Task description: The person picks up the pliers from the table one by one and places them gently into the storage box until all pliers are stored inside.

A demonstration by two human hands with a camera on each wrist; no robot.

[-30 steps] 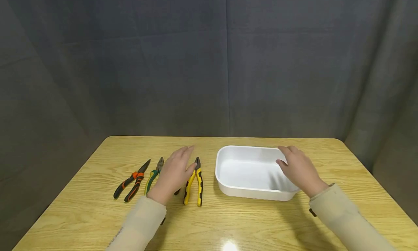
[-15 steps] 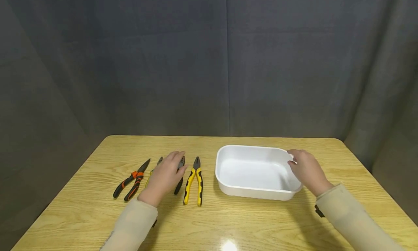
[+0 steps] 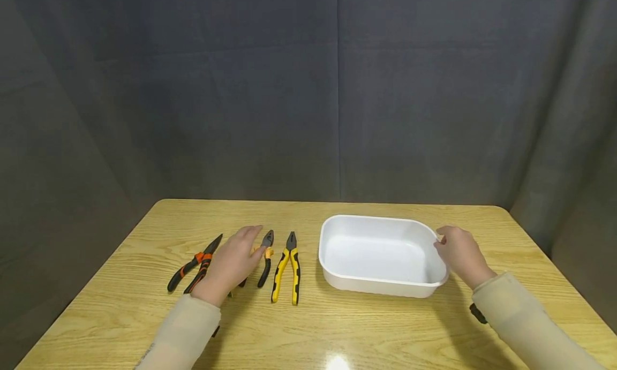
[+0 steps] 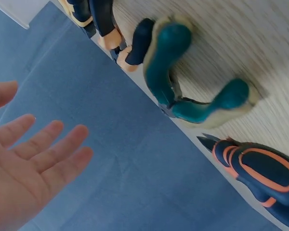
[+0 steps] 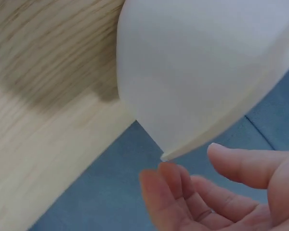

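Note:
My left hand (image 3: 231, 263) hovers over a row of pliers with its fingers extended, holding nothing. Beneath it, green-handled pliers (image 4: 166, 62) are mostly hidden in the head view. Just right of this hand lie black-and-yellow-orange handled pliers (image 3: 266, 252), and farther right are yellow-and-black pliers (image 3: 291, 263). On its other side are orange-and-black long-nose pliers (image 3: 209, 249). At the right rim of a white plastic tray (image 3: 381, 281) is my right hand (image 3: 460, 255). In the right wrist view its fingers bend loosely by the rim, thumb apart; contact is unclear.
Everything rests on a wood-grain table (image 3: 356, 327) with rounded far corners. A dark grey curtain (image 3: 250, 107) hangs behind it and along both sides.
My left hand has moved left across the pliers, uncovering the black-and-yellow-orange pair. My right hand has shifted right, from over the tray to its right rim. Tray and pliers look unmoved.

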